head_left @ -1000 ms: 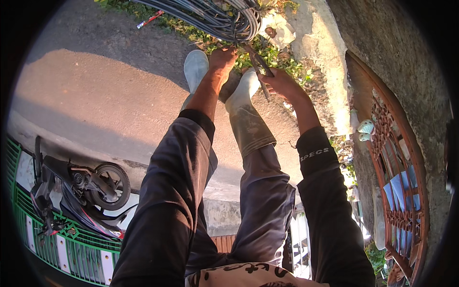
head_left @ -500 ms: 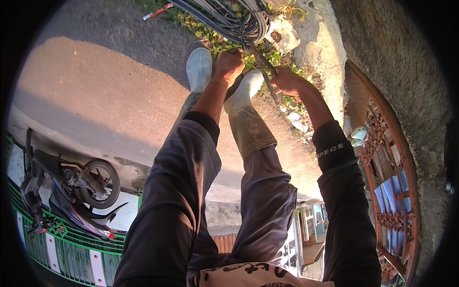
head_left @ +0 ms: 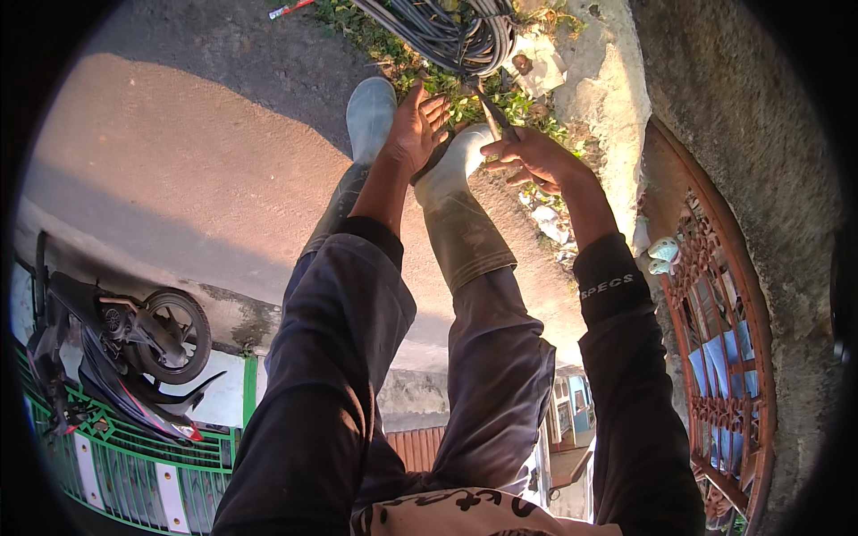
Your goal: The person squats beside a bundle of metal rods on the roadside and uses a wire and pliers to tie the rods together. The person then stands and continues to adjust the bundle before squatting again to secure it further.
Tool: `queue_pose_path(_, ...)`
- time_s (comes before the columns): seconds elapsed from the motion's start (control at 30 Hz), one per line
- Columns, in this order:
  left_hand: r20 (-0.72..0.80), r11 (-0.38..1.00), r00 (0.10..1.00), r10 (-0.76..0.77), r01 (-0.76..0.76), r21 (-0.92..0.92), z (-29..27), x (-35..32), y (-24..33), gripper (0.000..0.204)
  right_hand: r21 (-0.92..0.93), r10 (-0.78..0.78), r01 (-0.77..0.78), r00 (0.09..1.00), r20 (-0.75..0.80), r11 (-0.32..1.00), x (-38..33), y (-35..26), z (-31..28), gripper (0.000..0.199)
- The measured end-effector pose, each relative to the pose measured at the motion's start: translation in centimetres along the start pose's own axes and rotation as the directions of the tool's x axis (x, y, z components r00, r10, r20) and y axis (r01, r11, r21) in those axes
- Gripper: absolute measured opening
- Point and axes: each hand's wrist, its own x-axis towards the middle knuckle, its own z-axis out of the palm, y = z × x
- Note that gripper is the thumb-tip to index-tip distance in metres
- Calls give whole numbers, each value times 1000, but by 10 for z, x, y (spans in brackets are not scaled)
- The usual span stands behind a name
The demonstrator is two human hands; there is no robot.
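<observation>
Palm turned inward and fingers apart, my left hand point(head_left: 416, 134) hovers above the rubber boots and holds nothing. Just to its right, my right hand point(head_left: 541, 161) has a dark, long, narrow tool point(head_left: 497, 116) between thumb and palm, its other fingers loosely spread. I cannot make out the tool's exact kind. Its far end points at the bottom of a thick coil of black and grey cable point(head_left: 469, 40), which lies beyond both hands over low green plants. The grey left boot point(head_left: 371, 121) and the sunlit right boot point(head_left: 451, 170) are beneath my arms.
A parked motorcycle point(head_left: 134, 330) stands at left by a green metal fence point(head_left: 134, 469). Along the right side run a concrete wall point(head_left: 742, 107) and a curved brown railing point(head_left: 746, 268). White litter point(head_left: 545, 219) lies among the plants. Pavement point(head_left: 197, 170) stretches to my left.
My left hand has opened from a closed grip near the cable coil and drawn back slightly. My right hand's fingers have loosened around the tool, and less of the tool shows.
</observation>
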Motion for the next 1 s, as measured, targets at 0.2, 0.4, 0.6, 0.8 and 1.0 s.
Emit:
queue_pose_path(0.2,177,988,983,-46,70,-135,15,8,-16,115,-110,29,-24,999,44,994,1,-7,-16,42)
queue_pose_path(0.4,202,977,979,40,4,-213,23,15,-24,112,-236,20,-4,998,62,972,-1,-50,-20,36)
queue_pose_path(0.6,170,992,984,51,-30,-123,42,7,-23,100,-453,105,-161,984,-146,877,-2,-67,-11,38)
queue_pose_path(0.8,76,992,997,12,-2,-124,49,2,-11,55,-606,-30,19,999,-9,795,24,-38,-2,40)
queue_pose_path(1.0,-40,999,999,26,-27,-35,39,7,-17,33,-532,-231,-84,836,-497,842,2,-10,76,47)
